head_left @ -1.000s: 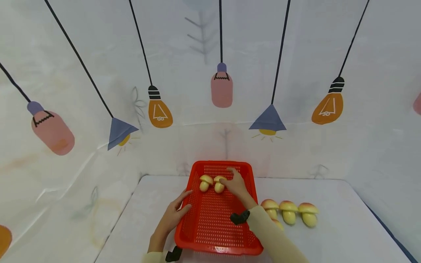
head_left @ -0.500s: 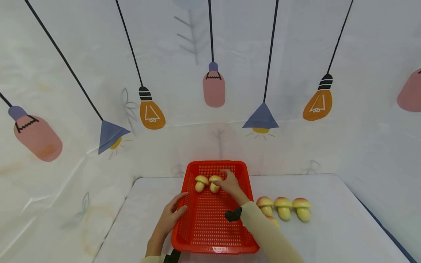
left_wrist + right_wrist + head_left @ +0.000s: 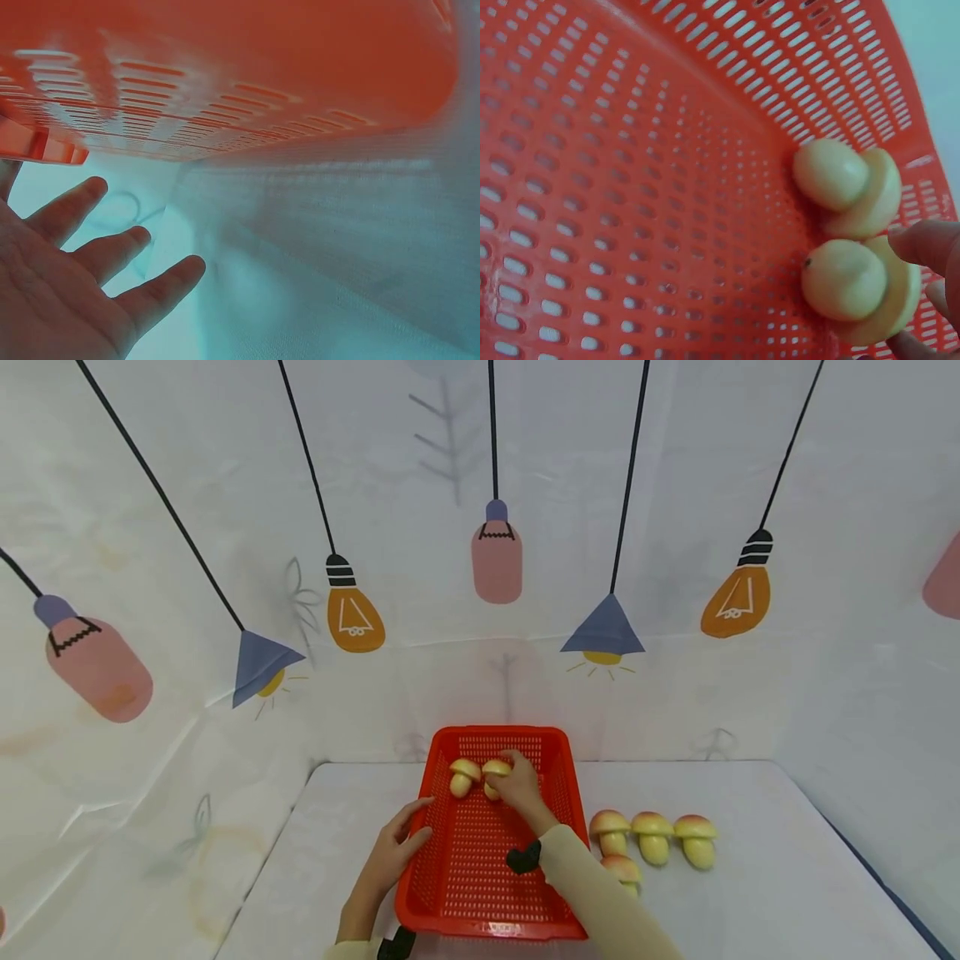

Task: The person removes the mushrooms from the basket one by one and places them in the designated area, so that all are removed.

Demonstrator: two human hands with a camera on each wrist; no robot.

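Note:
My right hand (image 3: 522,787) is inside the red plastic basket (image 3: 487,881), near its far end. Thumb and fingers pinch the cap of a yellow toy mushroom (image 3: 495,768); in the right wrist view its round stem (image 3: 844,281) faces the camera. A second toy mushroom (image 3: 462,777) lies close on its left, cap toward the far wall. My left hand (image 3: 392,852) is at the basket's left rim, with thumb and index fingertip right at the edge. Seen from the left wrist, its other fingers (image 3: 161,292) stretch out straight and spread beside the slotted outer wall (image 3: 247,97).
Right of the basket, three toy mushrooms with reddish caps stand in a row (image 3: 653,839) on the white table (image 3: 780,893). One more mushroom (image 3: 622,870) lies in front of them, partly behind my right sleeve (image 3: 600,893). A lamp-printed sheet (image 3: 420,693) hangs behind the table.
My right hand has shifted slightly left, its thumb and fingers coming round the right mushroom's cap. The sleeve now covers less of the front mushroom. My left hand stays at the rim.

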